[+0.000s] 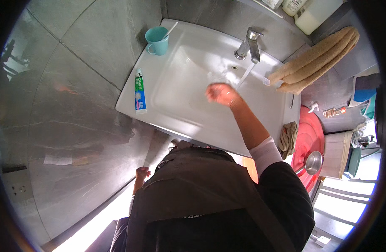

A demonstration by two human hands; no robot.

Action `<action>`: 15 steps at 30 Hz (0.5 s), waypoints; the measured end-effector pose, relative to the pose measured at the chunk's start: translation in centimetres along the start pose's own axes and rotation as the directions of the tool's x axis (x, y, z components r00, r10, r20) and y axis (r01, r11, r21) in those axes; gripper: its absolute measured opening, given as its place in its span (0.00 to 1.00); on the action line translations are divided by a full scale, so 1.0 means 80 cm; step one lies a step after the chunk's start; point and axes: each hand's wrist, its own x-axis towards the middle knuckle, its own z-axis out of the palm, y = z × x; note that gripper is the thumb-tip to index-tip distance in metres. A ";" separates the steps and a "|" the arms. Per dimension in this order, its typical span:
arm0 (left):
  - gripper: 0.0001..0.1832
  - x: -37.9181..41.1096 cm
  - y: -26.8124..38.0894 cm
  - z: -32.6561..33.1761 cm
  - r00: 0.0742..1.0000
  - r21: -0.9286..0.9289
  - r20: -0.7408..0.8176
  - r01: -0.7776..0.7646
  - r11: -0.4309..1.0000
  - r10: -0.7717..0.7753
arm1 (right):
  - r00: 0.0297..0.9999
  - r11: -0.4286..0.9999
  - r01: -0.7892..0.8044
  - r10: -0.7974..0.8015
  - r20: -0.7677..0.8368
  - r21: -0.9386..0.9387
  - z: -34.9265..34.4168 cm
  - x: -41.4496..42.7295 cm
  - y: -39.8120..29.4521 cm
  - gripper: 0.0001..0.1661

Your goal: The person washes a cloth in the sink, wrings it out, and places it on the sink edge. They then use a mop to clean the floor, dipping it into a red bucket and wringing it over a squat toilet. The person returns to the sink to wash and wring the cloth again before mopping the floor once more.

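Water runs from the chrome faucet into the white washbasin. My right hand is over the basin beside the stream, wet, with its fingers curled and blurred; whether they are closed cannot be told, and no object shows in it. My left hand hangs low at my side, left of my dark apron, small in the view with its fingers curled. A turquoise mug with a white toothbrush in it stands on the basin's back left corner. A Darlie toothpaste tube lies on the left rim.
A tan towel hangs at the right, over the basin's corner. A folded cloth lies on the right rim. Beyond it are a red plastic basin and a metal ladle. Bottles stand on a shelf behind the faucet.
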 end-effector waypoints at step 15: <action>0.08 0.000 0.020 0.012 0.999 -0.001 0.044 0.007 1.000 -0.007 | 0.730 0.893 0.446 -0.399 -0.554 -0.056 -0.066 -0.057 -0.072 0.09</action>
